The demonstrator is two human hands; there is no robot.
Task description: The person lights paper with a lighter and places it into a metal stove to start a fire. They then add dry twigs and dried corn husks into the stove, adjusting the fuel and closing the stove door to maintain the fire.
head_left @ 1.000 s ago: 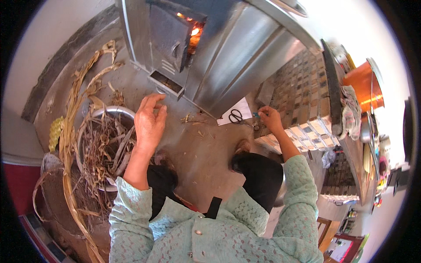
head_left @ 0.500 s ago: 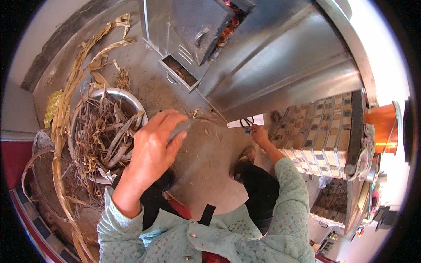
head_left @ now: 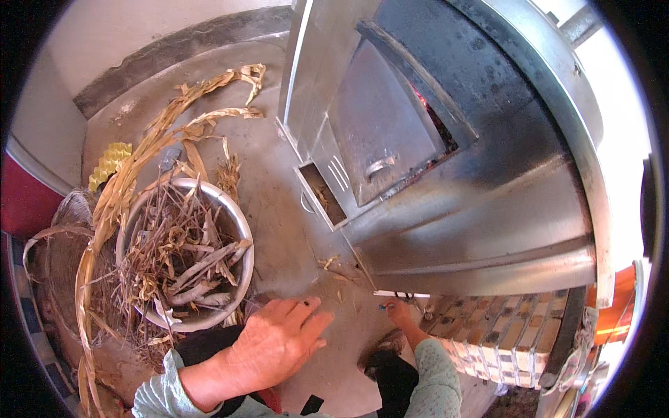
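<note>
My left hand (head_left: 282, 343) hangs over the floor in front of the metal stove (head_left: 481, 230), to the right of a basin of sticks. Its fingers are loosely bent, the thumb stands apart, and nothing shows in it. My right hand (head_left: 400, 313) is low by the stove's bottom edge, with its fingertips closed on a small blue object (head_left: 384, 306) whose kind I cannot make out. A dark looped item (head_left: 417, 301) lies just beyond it, partly hidden. The stove door (head_left: 387, 118) stands ajar, and red embers (head_left: 435, 124) glow in the gap.
The round metal basin (head_left: 244, 279) holds twigs and broken branches. Long dry stalks and leaves (head_left: 139, 167) arch behind it, beside a woven basket (head_left: 59, 279). An ash drawer (head_left: 322, 196) sticks out of the stove. A brick base (head_left: 502, 327) rises at right.
The view has tilted up, so the stove and basin sit lower in the picture. My left hand has moved away from the basin's rim. My right hand stays low near the stove's bottom edge.
</note>
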